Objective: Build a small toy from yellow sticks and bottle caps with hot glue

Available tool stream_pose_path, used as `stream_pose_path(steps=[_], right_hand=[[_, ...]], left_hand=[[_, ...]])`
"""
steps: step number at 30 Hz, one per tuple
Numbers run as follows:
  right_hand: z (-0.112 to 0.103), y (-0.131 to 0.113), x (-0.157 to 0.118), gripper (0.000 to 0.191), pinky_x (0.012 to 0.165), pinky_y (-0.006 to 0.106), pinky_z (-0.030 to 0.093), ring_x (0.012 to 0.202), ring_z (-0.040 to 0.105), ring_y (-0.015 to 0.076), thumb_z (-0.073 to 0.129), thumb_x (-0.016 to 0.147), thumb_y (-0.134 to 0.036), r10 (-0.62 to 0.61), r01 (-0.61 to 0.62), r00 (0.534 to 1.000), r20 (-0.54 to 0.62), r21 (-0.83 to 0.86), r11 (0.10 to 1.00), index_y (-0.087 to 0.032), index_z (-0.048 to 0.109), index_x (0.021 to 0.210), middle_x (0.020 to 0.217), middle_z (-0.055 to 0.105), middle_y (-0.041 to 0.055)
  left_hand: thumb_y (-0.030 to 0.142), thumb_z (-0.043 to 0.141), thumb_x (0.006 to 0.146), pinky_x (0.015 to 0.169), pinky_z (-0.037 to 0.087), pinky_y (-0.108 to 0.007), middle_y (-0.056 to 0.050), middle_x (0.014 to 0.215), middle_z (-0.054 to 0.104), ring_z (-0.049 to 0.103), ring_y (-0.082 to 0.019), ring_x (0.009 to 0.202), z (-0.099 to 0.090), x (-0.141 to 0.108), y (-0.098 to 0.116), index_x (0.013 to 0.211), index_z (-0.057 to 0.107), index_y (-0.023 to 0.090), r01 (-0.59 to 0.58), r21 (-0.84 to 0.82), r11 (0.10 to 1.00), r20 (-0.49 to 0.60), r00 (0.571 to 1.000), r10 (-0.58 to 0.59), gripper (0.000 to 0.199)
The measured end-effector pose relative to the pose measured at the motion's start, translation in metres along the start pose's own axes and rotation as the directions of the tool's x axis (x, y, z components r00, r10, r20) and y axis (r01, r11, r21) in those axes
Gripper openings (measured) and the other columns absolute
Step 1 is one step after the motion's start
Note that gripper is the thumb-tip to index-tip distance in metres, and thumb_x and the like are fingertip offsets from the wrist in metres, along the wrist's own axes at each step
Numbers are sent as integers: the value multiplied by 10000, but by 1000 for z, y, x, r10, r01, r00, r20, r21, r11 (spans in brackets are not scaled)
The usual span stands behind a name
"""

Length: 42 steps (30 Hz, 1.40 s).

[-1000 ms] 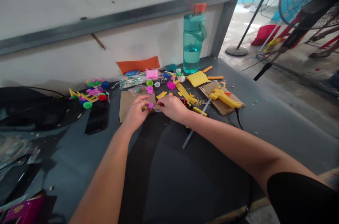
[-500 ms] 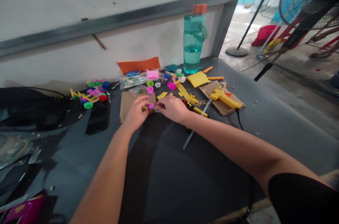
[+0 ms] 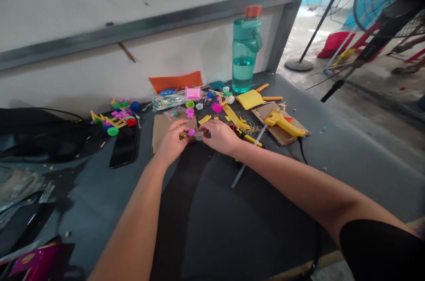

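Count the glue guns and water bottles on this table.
2: one yellow glue gun lying on a cardboard piece right of the hands, and one teal water bottle upright at the wall. Clutter might hide others.

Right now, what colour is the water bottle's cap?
Orange, on the teal water bottle; the head view shows it.

A dark grey bench [image 3: 232, 228] stands against the white wall. On it lie a black phone [image 3: 124, 150], a brown cardboard sheet [image 3: 162, 125], a teal water bottle [image 3: 245, 51] (upright, at the back), an orange sheet [image 3: 175, 81], yellow strips [image 3: 234, 117], a yellow glue gun [image 3: 283, 122] on cardboard, scattered coloured caps [image 3: 217, 107] and a small toy cart [image 3: 114, 121].
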State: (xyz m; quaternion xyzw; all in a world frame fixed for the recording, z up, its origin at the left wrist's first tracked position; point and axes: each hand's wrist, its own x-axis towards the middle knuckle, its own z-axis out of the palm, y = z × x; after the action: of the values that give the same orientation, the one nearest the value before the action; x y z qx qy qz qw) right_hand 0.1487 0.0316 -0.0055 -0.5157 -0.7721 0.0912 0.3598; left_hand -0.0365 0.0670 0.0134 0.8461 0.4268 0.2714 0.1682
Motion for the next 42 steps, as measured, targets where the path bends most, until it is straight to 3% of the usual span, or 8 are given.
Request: stream_pose_path(steps=[12,33,42], right_hand=[[1,3,1,84,714,240,407,776,564,150,605,792,-131,-16,15,1000,12,48,999,-159,663,845,775,642,39],[1,3,3,77,755,247,409,822,572,157,615,789,-127,24,-26,999,42,48,999,-148,666,842,805,650,61],[-1,0,0,173,777,277,412,859,554,171,576,771,-122,-8,8,1000,22,15,1000,-163,624,932,879,630,63]], left_hand=[[266,559,768,972,407,-398,-84,1201,551,514,-228,1125,1,0,2,820,638,187,18,13,1000,-2,1000,-18,123],[218,555,759,989,401,-392,-72,1200,559,511,-225,1135,3,0,3,810,641,196,20,44,999,-14,1000,-20,102],[274,570,758,970,420,-430,-81,1226,540,501,-245,1145,1,0,0,833,638,194,18,22,1000,3,1000,-18,129]])
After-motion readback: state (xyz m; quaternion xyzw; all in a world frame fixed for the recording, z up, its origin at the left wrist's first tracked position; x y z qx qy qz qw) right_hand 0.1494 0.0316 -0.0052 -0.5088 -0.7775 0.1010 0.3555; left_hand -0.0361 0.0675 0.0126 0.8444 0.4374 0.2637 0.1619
